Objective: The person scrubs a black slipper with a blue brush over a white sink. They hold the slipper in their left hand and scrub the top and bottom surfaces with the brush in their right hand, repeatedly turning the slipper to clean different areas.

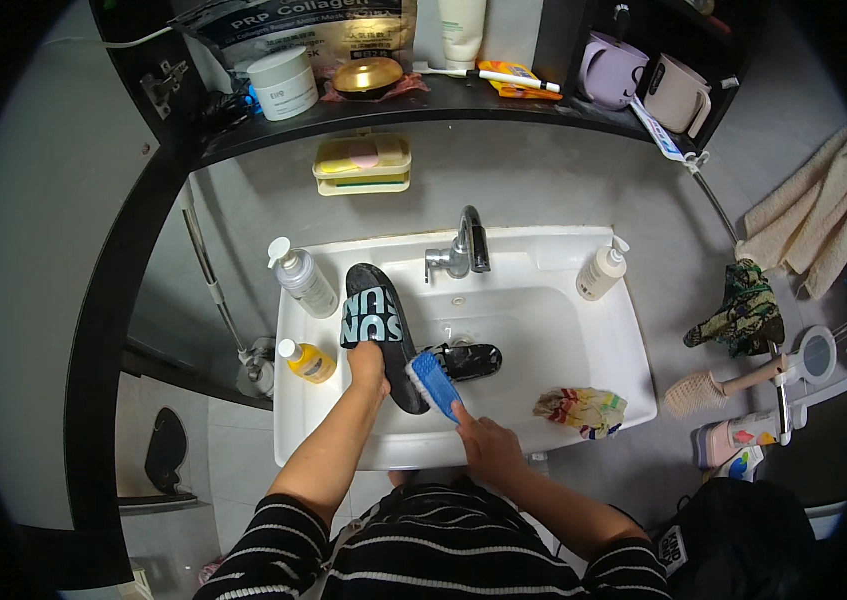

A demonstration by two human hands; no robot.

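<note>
My left hand [369,368] grips a black slide sandal [404,378] with pale blue lettering on its strap, holding it over the left part of the white sink. The fingers are partly hidden behind the strap. In my right hand [489,440] is a blue scrub brush [436,388] with pale bristles, which lie against or very close to the sandal's right edge near the heel. A second black sandal [474,361] lies in the basin just beyond the brush, partly covered by it.
A chrome faucet [462,247] stands at the back of the sink [584,340]. Pump bottles [306,284] and a yellow bottle [310,362] line its left side, with a white pump bottle [603,272] at back right. A crumpled cloth [584,410] lies at front right. A black shelf [374,118] juts out above.
</note>
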